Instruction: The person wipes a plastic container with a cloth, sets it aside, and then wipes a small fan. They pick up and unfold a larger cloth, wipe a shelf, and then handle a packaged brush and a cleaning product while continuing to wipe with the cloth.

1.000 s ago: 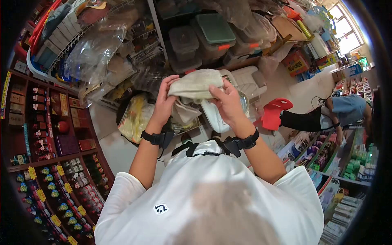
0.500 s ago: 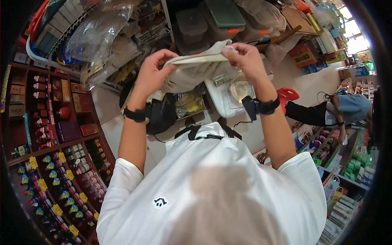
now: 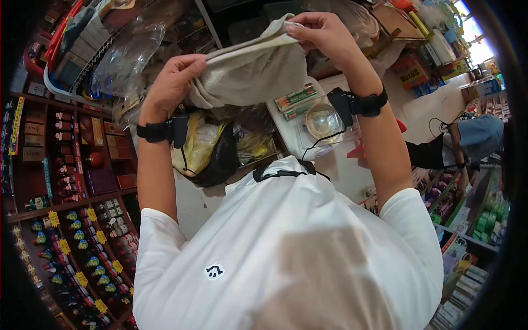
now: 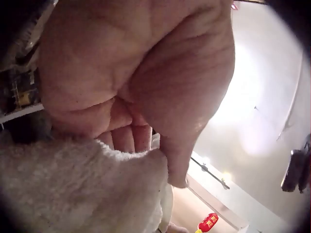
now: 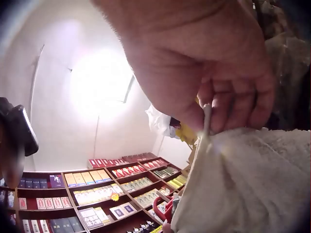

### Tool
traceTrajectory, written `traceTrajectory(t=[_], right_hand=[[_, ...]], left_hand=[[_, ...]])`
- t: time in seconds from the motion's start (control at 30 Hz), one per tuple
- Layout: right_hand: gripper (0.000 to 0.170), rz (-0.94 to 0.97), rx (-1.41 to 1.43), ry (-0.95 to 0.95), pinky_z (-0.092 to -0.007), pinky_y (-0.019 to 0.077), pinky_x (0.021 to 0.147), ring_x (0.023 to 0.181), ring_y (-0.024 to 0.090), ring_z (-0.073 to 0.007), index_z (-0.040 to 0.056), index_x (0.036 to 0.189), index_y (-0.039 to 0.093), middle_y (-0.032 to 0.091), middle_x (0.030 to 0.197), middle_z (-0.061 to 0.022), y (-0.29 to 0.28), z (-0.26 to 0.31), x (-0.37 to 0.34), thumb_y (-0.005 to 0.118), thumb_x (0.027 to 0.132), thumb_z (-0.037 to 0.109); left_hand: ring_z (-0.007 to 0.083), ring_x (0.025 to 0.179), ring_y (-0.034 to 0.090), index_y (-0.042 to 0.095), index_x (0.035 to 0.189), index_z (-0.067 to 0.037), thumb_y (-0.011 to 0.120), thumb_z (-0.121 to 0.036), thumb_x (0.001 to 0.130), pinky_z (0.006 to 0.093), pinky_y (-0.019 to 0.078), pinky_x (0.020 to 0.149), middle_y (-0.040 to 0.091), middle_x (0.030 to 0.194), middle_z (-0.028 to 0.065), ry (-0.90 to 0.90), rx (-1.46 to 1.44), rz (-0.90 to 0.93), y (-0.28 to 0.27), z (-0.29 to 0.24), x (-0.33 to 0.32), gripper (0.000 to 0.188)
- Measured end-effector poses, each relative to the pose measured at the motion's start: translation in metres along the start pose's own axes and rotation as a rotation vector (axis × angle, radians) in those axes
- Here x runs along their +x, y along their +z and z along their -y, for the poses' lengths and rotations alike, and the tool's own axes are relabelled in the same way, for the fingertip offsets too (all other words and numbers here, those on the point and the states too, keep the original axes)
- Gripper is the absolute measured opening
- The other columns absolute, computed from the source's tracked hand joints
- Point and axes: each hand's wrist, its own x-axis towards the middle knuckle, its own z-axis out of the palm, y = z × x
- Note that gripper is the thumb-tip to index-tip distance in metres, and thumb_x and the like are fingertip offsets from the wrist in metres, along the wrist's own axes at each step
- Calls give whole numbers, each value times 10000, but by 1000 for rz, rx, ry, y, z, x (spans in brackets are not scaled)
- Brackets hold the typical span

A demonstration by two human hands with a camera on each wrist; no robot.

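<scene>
An off-white towel (image 3: 250, 77), with a fuzzy terry weave, hangs stretched between both hands in the head view. My left hand (image 3: 171, 82) pinches its left upper corner between thumb and fingers. Higher up, my right hand (image 3: 327, 38) pinches the opposite upper corner, so the top edge slants up to the right. In the left wrist view the towel (image 4: 82, 189) droops below the left palm. The right wrist view has the towel's edge (image 5: 206, 121) between thumb and curled fingers.
Below the towel stands a white surface (image 3: 289, 132) with green packs (image 3: 297, 99) and a clear round container (image 3: 323, 121). Left of it is a black bag with yellow plastic (image 3: 201, 146). Stocked shelves (image 3: 82, 137) line the left; another person (image 3: 476, 140) bends at the right.
Both hands have risen and spread apart, away from my body. The towel, bunched a second ago, now hangs opened out between them. The packs and round container below have come into view.
</scene>
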Motion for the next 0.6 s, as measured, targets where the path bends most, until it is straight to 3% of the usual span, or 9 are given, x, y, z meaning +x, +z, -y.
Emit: traceTrajectory(t=[0.07, 0.1, 0.2, 0.23, 0.27, 0.33, 0.4, 0.47, 0.6], right_hand=[[270, 19, -3, -14, -221, 516, 722, 807, 633, -52, 50, 1084, 747, 702, 920, 27, -15, 0, -3, 751, 943, 280], [275, -16, -19, -37, -235, 523, 708, 781, 637, -65, 38, 1066, 756, 709, 899, 16, -24, -3, -2, 755, 934, 278], [280, -57, -44, -102, -253, 537, 723, 793, 649, -87, 26, 1067, 761, 720, 912, 1, -68, -17, 9, 749, 935, 272], [280, -58, -53, -148, -257, 542, 752, 831, 657, -95, 27, 1086, 758, 724, 947, -3, -80, -20, 12, 738, 945, 268], [245, -148, -255, 114, -414, 589, 722, 751, 737, -285, 93, 1074, 809, 779, 964, -165, -90, 30, -7, 765, 857, 198], [224, -254, -223, 24, -414, 588, 726, 762, 736, -294, 59, 1021, 810, 778, 927, -166, -116, 25, -6, 777, 838, 182], [208, -356, -190, -76, -415, 587, 730, 772, 735, -303, 25, 969, 811, 777, 891, -167, -158, 3, 5, 788, 818, 167], [251, -319, 249, -123, -285, 550, 808, 919, 667, -122, 43, 1143, 736, 724, 1024, -22, -200, -54, 17, 697, 973, 223], [248, -510, 462, 67, -373, 552, 898, 1007, 666, -160, 73, 1224, 680, 706, 1106, -30, -245, -88, 19, 611, 1027, 208]], left_hand=[[85, 931, 653, 704, 1174, -6, 694, -229, 999, 254, 524, 834, 722, 1059, 21, -40, -311, -67, 3, 6, 8, 284], [85, 931, 653, 704, 1174, -6, 694, -229, 999, 254, 524, 834, 722, 1059, 21, -43, -309, -61, 4, 5, 12, 284], [118, 949, 676, 703, 1163, 2, 659, -233, 1021, 288, 548, 821, 725, 1073, 40, 196, -78, -459, 2, 2, 25, 279], [118, 949, 676, 703, 1163, 2, 659, -233, 1021, 288, 548, 821, 725, 1073, 40, 197, -77, -461, -3, -5, 30, 279], [137, 962, 679, 695, 1179, 10, 650, -231, 1025, 301, 550, 833, 723, 1078, 51, 263, -93, -617, -7, -17, 34, 289], [157, 976, 681, 686, 1195, 18, 640, -228, 1030, 313, 553, 846, 721, 1083, 62, 343, -101, -781, -19, -41, 33, 300], [198, 995, 680, 660, 1243, 25, 617, -215, 1039, 343, 552, 876, 709, 1127, 89, 348, -213, -1099, -33, -60, 28, 318], [211, 1001, 681, 649, 1256, 28, 603, -213, 1044, 354, 554, 882, 703, 1146, 98, 361, -170, -1164, -44, -65, 18, 324], [230, 1012, 685, 624, 1273, 31, 557, -211, 1065, 375, 558, 885, 692, 1170, 111, 350, -141, -1210, -84, -60, -12, 326]])
